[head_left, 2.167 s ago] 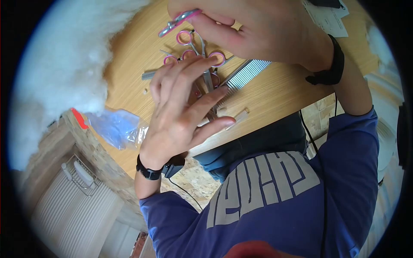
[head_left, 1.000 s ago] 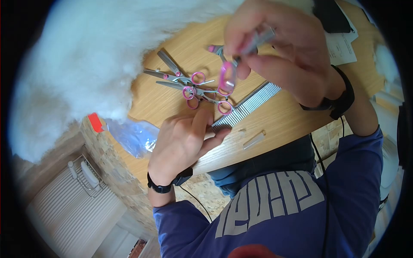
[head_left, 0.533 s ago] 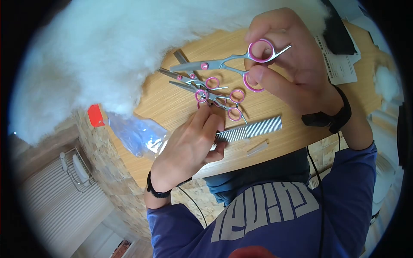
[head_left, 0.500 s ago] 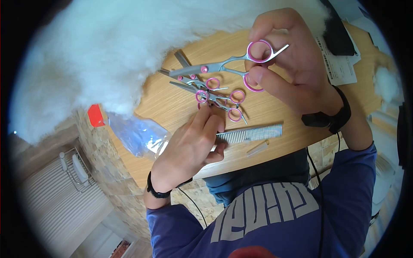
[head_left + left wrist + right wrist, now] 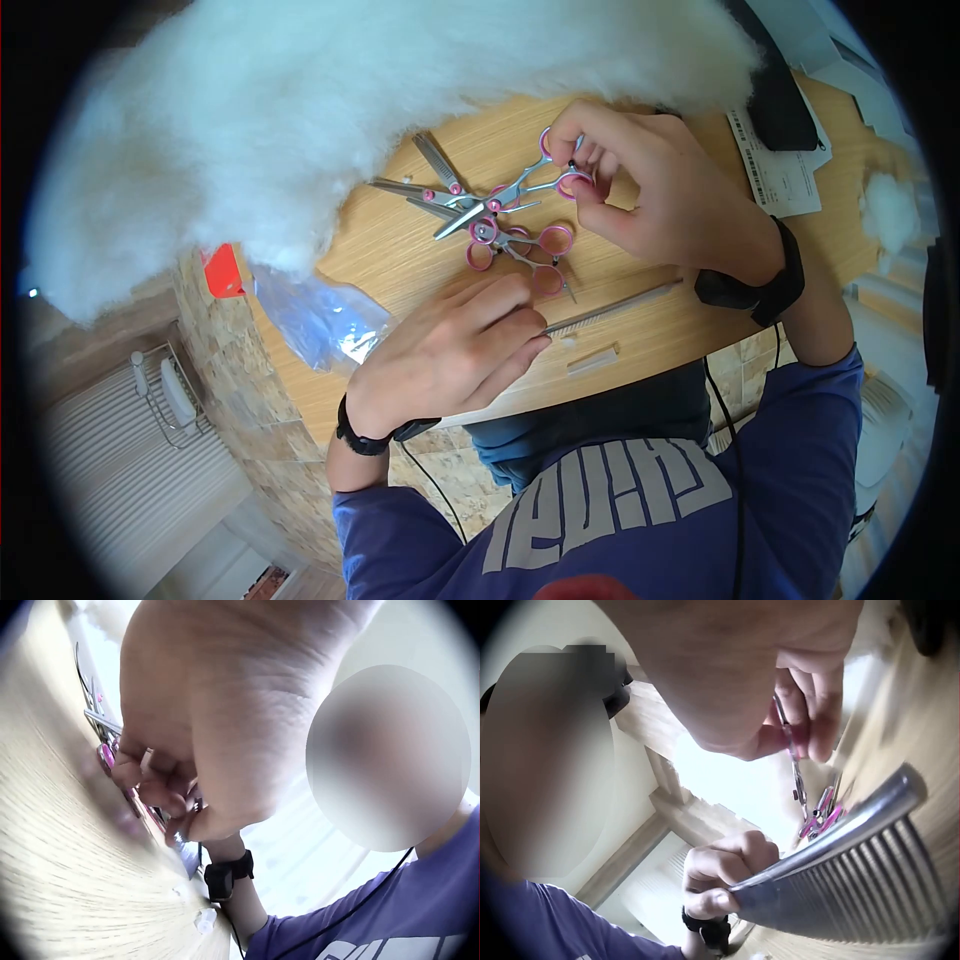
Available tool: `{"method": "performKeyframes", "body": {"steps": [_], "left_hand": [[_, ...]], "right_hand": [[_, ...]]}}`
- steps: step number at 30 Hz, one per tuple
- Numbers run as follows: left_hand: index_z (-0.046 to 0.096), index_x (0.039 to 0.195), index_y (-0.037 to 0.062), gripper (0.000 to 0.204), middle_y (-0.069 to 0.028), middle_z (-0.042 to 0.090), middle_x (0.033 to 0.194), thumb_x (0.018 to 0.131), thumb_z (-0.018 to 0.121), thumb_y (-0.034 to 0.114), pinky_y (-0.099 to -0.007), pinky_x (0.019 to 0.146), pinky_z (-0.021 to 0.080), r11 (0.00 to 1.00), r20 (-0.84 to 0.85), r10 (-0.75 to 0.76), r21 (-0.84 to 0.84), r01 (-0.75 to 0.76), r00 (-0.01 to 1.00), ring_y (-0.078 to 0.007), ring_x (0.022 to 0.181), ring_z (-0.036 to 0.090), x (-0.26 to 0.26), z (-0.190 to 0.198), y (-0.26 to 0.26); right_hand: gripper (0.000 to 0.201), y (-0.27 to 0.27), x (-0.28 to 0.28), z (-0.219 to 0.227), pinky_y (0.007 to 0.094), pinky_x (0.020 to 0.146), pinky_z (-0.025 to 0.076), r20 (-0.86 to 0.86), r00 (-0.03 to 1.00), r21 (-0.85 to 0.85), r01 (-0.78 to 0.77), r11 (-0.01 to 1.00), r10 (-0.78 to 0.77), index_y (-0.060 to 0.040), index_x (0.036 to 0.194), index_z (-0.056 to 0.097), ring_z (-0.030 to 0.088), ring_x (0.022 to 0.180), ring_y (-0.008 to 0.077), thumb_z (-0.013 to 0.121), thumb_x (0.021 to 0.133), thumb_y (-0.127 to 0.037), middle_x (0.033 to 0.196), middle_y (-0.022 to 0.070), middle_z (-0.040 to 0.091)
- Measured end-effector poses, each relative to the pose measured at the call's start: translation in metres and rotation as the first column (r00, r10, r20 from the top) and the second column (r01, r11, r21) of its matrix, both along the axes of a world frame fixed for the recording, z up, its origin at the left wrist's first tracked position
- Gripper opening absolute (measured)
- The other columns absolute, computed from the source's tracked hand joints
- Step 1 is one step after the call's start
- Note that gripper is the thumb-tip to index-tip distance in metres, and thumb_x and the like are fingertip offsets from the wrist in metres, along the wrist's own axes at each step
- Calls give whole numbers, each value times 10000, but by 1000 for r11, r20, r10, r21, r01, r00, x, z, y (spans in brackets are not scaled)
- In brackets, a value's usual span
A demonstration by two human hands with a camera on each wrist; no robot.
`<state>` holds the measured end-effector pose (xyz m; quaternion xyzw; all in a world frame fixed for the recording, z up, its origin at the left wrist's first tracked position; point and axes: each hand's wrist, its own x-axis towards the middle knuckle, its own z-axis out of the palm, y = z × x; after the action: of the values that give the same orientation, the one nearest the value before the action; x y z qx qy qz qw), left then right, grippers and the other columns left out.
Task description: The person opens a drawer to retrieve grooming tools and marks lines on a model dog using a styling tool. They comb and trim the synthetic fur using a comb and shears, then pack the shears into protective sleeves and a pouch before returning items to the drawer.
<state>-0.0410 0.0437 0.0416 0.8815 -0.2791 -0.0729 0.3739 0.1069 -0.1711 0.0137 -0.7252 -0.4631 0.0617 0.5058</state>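
In the head view, the left hand (image 5: 450,345) pinches one end of a metal comb (image 5: 620,305), turned nearly edge-on above the table. The right wrist view shows the comb (image 5: 840,877) large, teeth downward, its end between thumb and fingers of the left hand (image 5: 724,870). The right hand (image 5: 670,190) holds scissors with pink-lined rings (image 5: 462,219) by the rings, their blades over a pile of similar scissors (image 5: 556,240). Those held scissors (image 5: 799,780) hang below the right hand's fingers in the right wrist view. Some left fingertips are hidden in the head view.
White fluffy material (image 5: 300,110) covers the table's far left side. A clear plastic bag (image 5: 325,320) with a red part lies at the left edge. A small clear piece (image 5: 594,360) lies near the front edge. Labelled paper (image 5: 775,170) and a black pouch (image 5: 780,100) are at the right.
The right hand has lowered the scissors toward the pile, and their blades have swung to point down-left. The comb, flat-side up before, has turned edge-on in the left hand.
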Motion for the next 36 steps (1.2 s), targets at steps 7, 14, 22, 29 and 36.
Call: {"method": "performKeyframes", "body": {"steps": [7,14,22,29,36], "left_hand": [[654,908,31,170,-95,559,769,884,762,160,-390,591,484,999,138,-26,-16,29,990,-292,666,597,3,3,3],[633,895,30,202,-65,559,693,839,792,140,-356,504,457,984,411,159,-141,-109,898,-253,580,582,3,0,12],[505,1086,62,323,-3,417,505,1137,367,350,-254,371,304,465,149,791,-776,-426,593,-101,366,396,-1,-6,33],[504,1115,47,275,-2,416,613,1138,395,298,-235,408,271,303,-116,776,-794,-527,621,-70,453,339,17,-7,38],[498,1173,35,265,-17,527,659,1128,425,286,-205,403,329,412,-156,691,-718,-561,706,-62,460,443,17,-17,39]], "right_hand": [[167,-7,2,-1,397,610,504,-35,992,-183,112,977,-121,16,985,603,642,650,333,682,846,-32,743,184,640],[156,-11,3,13,449,653,509,84,967,-420,255,871,-242,27,922,644,658,699,374,703,828,-82,770,181,677],[150,-6,5,18,380,544,463,-25,979,-368,180,912,-203,22,833,677,613,528,293,733,844,-117,641,146,660],[265,-7,-1,27,347,489,390,73,995,-235,90,968,-74,-31,787,623,498,464,211,837,761,-184,531,58,497],[343,-5,-8,27,318,467,350,219,972,-131,118,984,-88,-62,781,585,449,446,171,886,747,-223,525,25,428]]}}
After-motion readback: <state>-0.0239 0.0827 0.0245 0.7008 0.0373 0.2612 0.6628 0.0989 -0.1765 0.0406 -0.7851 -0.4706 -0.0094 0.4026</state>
